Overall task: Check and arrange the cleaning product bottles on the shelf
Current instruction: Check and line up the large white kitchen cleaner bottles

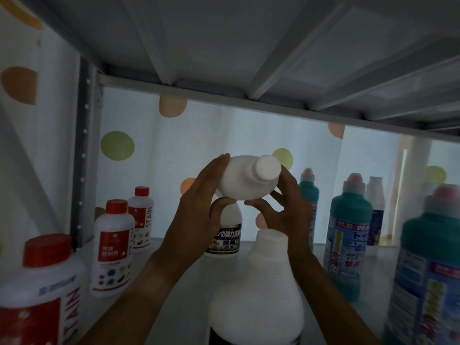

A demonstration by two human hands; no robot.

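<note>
A plain white bottle (246,178) with a white cap is lifted above the shelf, tilted with its cap pointing towards me. My left hand (201,197) grips its left side and underside. My right hand (283,207) holds it from the right and below, fingers curled round it. Behind my hands stands a white bottle with a black label (225,240). Another white bottle (258,295) stands close in front, below my wrists.
Three white bottles with red caps (113,247) line the shelf's left side. Several teal bottles with blue labels (348,235) stand along the right. The grey shelf floor (174,302) runs between the rows. The metal underside of the upper shelf (249,58) hangs low overhead.
</note>
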